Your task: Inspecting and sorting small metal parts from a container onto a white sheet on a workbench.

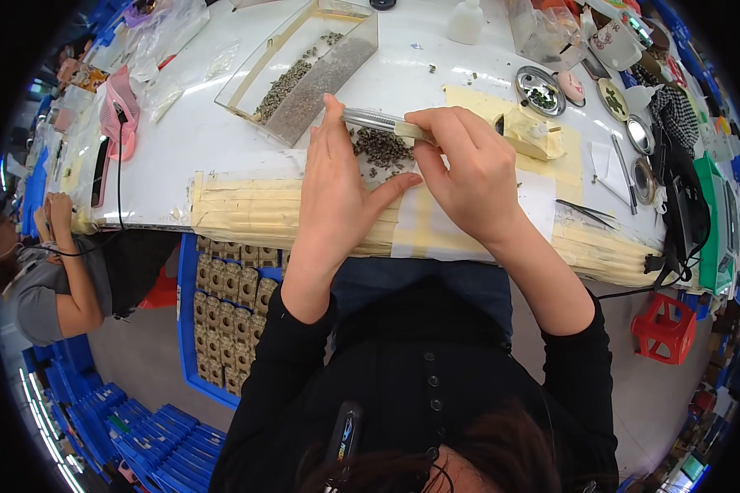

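Observation:
My right hand is closed around one end of a slim silver tool with a pale band near the fingers; its exact kind I cannot make out. The tool lies level, reaching left to the fingers of my left hand. That hand is open, fingers held out straight and thumb stretched to the right. Whether it touches the tool's tip I cannot tell. Between both hands, a loose pile of small dark grey parts lies on the white table top. Beyond my left hand stands a clear rectangular box holding more such parts.
Pale tape covers the table's front edge. Tweezers lie at right, below a yellowish block and a round metal dish. A blue tray of brownish parts sits below the table. At left, a co-worker's hands rest near the edge.

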Motion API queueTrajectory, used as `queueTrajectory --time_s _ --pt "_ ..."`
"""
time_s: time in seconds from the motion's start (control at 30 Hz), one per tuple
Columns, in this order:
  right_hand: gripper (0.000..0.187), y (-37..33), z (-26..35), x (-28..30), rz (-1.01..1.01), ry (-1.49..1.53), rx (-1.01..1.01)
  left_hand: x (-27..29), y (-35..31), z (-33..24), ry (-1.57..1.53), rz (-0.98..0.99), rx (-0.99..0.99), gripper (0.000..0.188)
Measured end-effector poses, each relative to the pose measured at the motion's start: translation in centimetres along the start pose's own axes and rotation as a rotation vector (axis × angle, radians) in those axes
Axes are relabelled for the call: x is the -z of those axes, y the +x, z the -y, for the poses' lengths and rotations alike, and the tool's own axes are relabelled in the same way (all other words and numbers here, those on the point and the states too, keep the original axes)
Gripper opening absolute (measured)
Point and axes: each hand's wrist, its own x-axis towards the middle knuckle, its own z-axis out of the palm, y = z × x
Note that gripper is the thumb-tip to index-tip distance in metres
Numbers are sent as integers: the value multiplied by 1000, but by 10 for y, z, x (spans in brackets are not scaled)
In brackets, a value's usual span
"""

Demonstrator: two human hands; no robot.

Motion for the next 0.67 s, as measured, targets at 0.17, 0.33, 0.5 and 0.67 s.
queueTrajectory --time_s 0.17,0.33,0.5,0.67 --pt "20 -1 -6 0 -24 87 -67 1 2 -4 -95 37 80 104" --pt "13 4 -8 8 -77 352 -352 4 1 3 -87 10 -15 80" --pt "20 -3 2 53 64 800 -811 17 -2 -15 -466 52 10 76" --pt "29 -28 2 76 305 931 -1036 19 1 -38 -668 236 -130 86"
